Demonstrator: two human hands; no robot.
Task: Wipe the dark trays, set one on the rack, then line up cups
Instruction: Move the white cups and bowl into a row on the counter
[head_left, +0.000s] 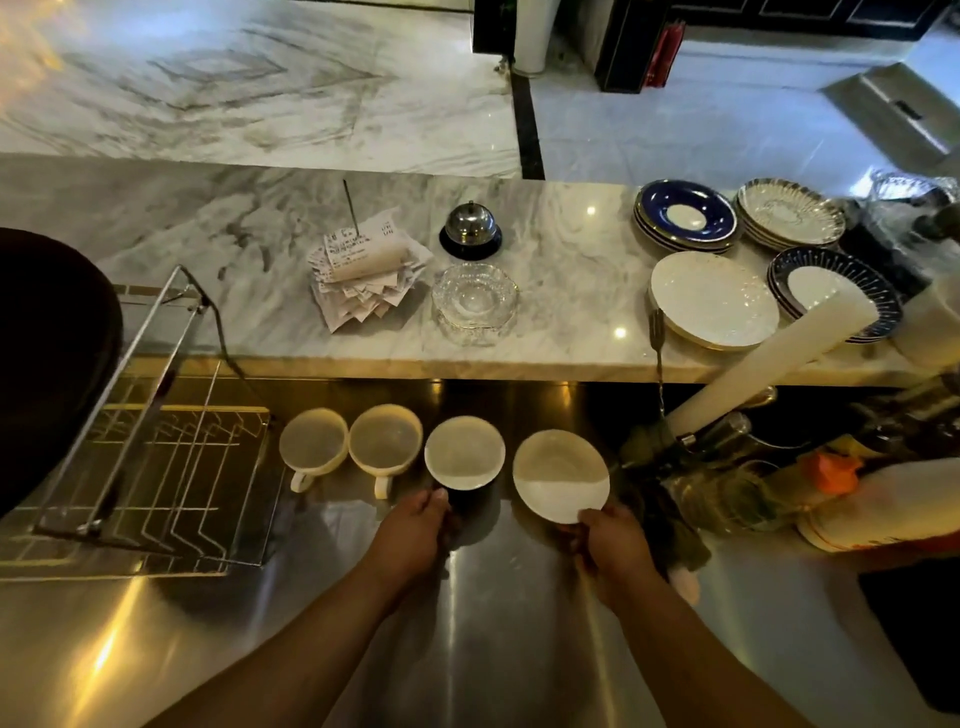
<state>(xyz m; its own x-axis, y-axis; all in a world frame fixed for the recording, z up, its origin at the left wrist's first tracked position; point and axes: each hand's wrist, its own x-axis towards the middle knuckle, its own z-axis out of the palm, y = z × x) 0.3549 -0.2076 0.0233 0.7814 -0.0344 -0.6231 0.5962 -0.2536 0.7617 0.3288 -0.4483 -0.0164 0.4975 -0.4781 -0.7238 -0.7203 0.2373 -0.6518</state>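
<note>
Lining cups, last step, I judge. My left hand (415, 525) grips third cup (464, 453); right hand (613, 540) pinches fourth cup (560, 475), tilted. Two cream cups (349, 444) stand beside rack (156, 441). Next: level fourth.

Just one view here, a wide-angle head cam that's looking forward and down from standing height. It's sitting close over the steel counter (467, 623), with both forearms coming in from the bottom edge. Further out it's taking in the marble ledge (545, 270) and then the floor (260, 78) beyond. Edges are bending from the lens. No second view overlapping anything.
</note>
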